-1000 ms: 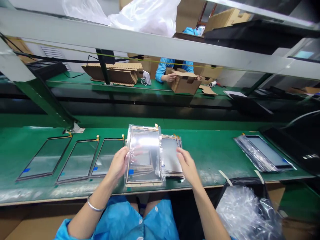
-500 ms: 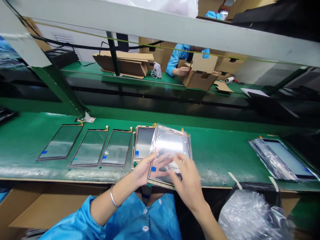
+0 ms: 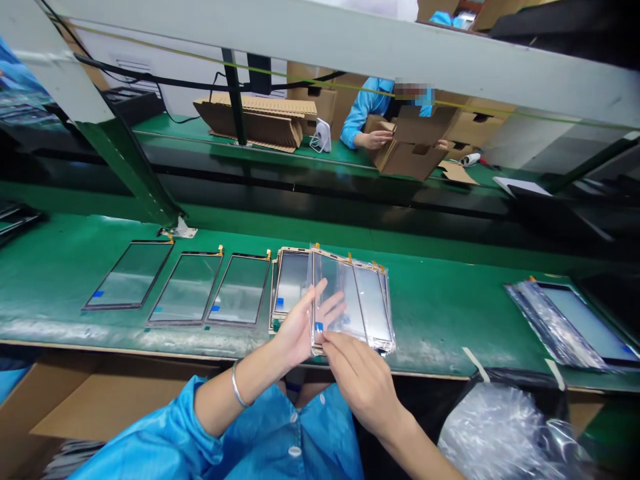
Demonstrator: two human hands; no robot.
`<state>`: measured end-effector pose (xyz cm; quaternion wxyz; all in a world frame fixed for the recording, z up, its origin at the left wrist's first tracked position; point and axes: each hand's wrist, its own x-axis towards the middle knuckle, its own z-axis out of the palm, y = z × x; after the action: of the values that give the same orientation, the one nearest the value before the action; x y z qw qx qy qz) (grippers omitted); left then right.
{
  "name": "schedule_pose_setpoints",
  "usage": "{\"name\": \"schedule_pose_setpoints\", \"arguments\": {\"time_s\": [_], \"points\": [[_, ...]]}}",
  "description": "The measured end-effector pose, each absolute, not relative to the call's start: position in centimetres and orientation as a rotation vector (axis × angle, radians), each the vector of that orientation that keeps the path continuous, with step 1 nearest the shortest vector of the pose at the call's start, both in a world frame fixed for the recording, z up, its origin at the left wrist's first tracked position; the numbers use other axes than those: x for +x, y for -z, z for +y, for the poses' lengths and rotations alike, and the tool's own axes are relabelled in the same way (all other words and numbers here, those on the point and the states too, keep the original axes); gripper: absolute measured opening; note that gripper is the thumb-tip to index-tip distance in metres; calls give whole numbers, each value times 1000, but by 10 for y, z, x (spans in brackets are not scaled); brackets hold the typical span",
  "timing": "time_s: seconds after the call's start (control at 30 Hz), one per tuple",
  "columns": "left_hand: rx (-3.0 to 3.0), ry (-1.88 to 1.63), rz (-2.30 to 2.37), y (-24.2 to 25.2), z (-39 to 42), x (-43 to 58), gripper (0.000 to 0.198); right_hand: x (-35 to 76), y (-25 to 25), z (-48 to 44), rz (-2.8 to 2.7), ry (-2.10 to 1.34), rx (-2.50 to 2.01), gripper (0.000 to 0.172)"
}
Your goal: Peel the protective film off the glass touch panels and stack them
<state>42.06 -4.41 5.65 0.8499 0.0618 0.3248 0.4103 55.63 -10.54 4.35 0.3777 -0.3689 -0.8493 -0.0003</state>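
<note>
My left hand [image 3: 303, 327] is spread flat under a clear glass panel [image 3: 336, 300] with a gold edge, holding it tilted above the green bench [image 3: 440, 313]. My right hand [image 3: 356, 373] pinches at the panel's near lower corner, beside a small blue tab [image 3: 319, 327]. Under and right of the panel lies a stack of bagged panels [image 3: 375, 307]. Another gold-edged stack [image 3: 290, 283] lies just left of my left hand. Three black-framed panels [image 3: 187, 287] lie in a row on the bench further left.
A pile of wrapped panels [image 3: 575, 320] lies at the bench's right end. Crumpled plastic [image 3: 500, 433] fills a bin at lower right. Beyond a dark conveyor [image 3: 300, 187], a person in a blue sleeve [image 3: 363, 107] handles a cardboard box [image 3: 407, 150]. Flat cardboard [image 3: 255, 120] is stacked there.
The bagged panel shifted from centre to the right stack. My left hand moved under a single bare panel, and my right hand dropped to its near corner. The view swung slightly left.
</note>
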Motion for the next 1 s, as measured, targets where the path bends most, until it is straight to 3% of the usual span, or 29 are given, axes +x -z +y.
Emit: {"name": "schedule_pose_setpoints", "arguments": {"time_s": [0.23,0.3,0.37,0.5,0.57,0.77,1.0], "points": [[506,-812,656,-46,-57,423,79,600,-52,-63,-1168,-1016,-1239,14],[594,-757,661,-43,-59,417,70,653,-55,-46,-807,-925,-1240,14],[653,-719,677,-40,-61,410,59,709,-57,-35,-511,-599,-1271,17],[701,-665,752,-33,-66,407,50,753,-55,-40,-413,-357,-1305,21],[723,-644,789,-29,-67,410,48,730,-51,-48,-484,-418,-1312,27],[890,-632,872,-21,-66,412,48,638,-61,-64,-718,-1117,-1160,49],[1011,-734,939,-27,-77,413,37,627,-60,-68,-557,-1139,-1020,40]]}}
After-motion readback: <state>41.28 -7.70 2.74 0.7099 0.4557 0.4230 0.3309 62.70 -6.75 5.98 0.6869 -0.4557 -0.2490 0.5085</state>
